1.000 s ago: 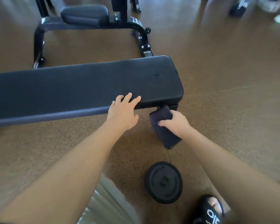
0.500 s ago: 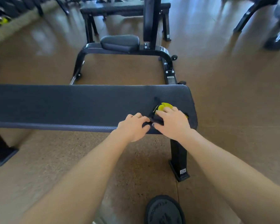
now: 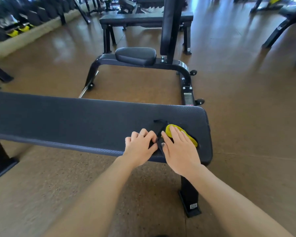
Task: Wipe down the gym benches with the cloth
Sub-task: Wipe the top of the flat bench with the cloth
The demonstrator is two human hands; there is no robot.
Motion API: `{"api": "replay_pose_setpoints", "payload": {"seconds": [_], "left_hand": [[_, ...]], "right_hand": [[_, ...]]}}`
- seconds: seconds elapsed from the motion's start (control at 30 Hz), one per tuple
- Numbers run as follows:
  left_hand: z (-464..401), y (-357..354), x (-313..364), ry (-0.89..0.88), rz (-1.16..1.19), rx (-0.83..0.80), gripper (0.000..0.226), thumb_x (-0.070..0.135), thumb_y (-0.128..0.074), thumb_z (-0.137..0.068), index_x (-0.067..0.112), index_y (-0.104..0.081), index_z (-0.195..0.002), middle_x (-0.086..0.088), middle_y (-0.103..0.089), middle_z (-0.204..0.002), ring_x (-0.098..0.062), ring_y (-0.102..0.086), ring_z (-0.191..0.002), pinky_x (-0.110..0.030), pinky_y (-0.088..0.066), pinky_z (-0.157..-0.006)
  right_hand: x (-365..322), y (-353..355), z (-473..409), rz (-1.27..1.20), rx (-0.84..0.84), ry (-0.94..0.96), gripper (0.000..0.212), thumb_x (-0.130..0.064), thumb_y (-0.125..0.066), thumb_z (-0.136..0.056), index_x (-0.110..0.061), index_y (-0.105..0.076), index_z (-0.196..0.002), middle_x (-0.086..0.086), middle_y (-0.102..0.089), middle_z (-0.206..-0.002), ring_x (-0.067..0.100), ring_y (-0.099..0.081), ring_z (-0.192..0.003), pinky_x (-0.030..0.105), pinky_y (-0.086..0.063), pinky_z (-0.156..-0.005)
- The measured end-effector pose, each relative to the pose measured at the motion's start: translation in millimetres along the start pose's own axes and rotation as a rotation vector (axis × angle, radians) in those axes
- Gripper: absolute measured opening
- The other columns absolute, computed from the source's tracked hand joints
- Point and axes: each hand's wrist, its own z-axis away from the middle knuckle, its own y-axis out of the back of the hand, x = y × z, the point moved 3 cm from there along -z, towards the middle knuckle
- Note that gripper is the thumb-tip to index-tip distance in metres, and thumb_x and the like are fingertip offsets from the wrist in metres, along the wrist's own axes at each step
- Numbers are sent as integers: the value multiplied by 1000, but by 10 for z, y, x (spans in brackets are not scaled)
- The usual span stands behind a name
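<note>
Left fingers (image 3: 144,135): curled, we see them pinching the dark edge of the cloth (image 3: 161,132).
Right fingers (image 3: 176,134): straight, pressing flat on the cloth's yellow side.
Cloth: lies on the counter (image 3: 75,120) — near its right end, by the front edge.
Beyond: an upright seat (image 3: 135,54) — behind it another bench (image 3: 143,18).

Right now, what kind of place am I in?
Most likely a gym: a padded flat bench lies under your hands, an adjustable bench stands behind it, and racked dumbbells line the far left wall.
</note>
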Motion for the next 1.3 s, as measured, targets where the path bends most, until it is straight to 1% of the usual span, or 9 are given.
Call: {"api": "replay_pose_setpoints", "payload": {"seconds": [0.17, 0.3, 0.47, 0.57, 0.7, 0.83, 0.97, 1.07, 1.3], "left_hand": [[-51, -107, -62, -52, -101, 129, 30, 53, -34, -105, 36, -46, -127, 13, -52, -130, -17, -47, -113, -36, -39, -97], [-62, -145, -85, -53, -82, 191, 27, 51, -34, -105, 36, -49, -122, 14, -54, -124, -17, -48, -107, -36, -39, -94], [-59, -164, -103, -25, -105, 191, 30, 49, -27, -103, 36, -49, -119, 14, -55, -121, -19, -51, -106, -37, -41, -92], [-67, -165, -79, -4, -109, 184, 25, 47, -30, -104, 36, -49, -117, 14, -54, -120, -19, -51, -106, -37, -39, -91], [-78, -163, -71, 41, -88, 205, 19, 46, -36, -105, 35, -49, -113, 14, -53, -114, -19, -49, -103, -37, -35, -90], [-57, -180, -64, 54, -80, 216, 18, 48, -34, -103, 37, -47, -109, 16, -49, -106, -18, -46, -98, -36, -34, -88], [-48, -172, -54, 71, -99, 198, 24, 50, -28, -101, 37, -46, -110, 14, -50, -108, -18, -47, -98, -37, -35, -86], [-42, -186, -35, 72, -90, 210, 31, 53, -20, -98, 38, -45, -110, 14, -51, -109, -20, -48, -97, -37, -35, -85], [-68, -250, -71, 82, -74, 302, 27, 52, -29, -97, 34, -48, -102, 12, -52, -100, -21, -48, -89, -38, -35, -80]], "right_hand": [[114, -48, -506, -26, -23, -1, 66, -49, -6, -107, -20, -35, -160, 8, -27, -169, 28, -28, -155, 44, -25, -127], [169, -46, -743, -61, -2, -42, 56, -43, -27, -110, -18, -36, -159, 9, -28, -168, 28, -30, -154, 42, -24, -127], [-49, 9, 14, -100, -11, -20, 64, -48, -15, -105, -21, -42, -157, 4, -36, -165, 26, -36, -151, 44, -36, -121], [23, 12, 180, -95, 11, 51, 57, -47, -21, -110, -21, -51, -151, 5, -47, -158, 25, -46, -146, 44, -43, -117], [347, -62, -339, -110, 8, 143, 67, -48, -11, -106, -20, -53, -149, 7, -48, -157, 27, -46, -145, 41, -35, -122], [529, -93, -837, -128, 18, 45, 65, -46, -14, -105, -18, -50, -151, 11, -43, -160, 30, -42, -147, 45, -31, -124], [347, -16, -214, -163, 60, 49, 52, -44, -31, -107, -26, -51, -151, 4, -43, -161, 28, -40, -149, 45, -34, -122], [363, 37, 171, -166, 18, 128, 54, -49, -24, -106, -31, -51, -150, 0, -43, -161, 25, -41, -149, 45, -35, -121], [657, -46, -658, -166, 81, 151, 57, -43, -25, -105, -21, -58, -145, 10, -48, -156, 31, -46, -143, 47, -35, -121]]}}
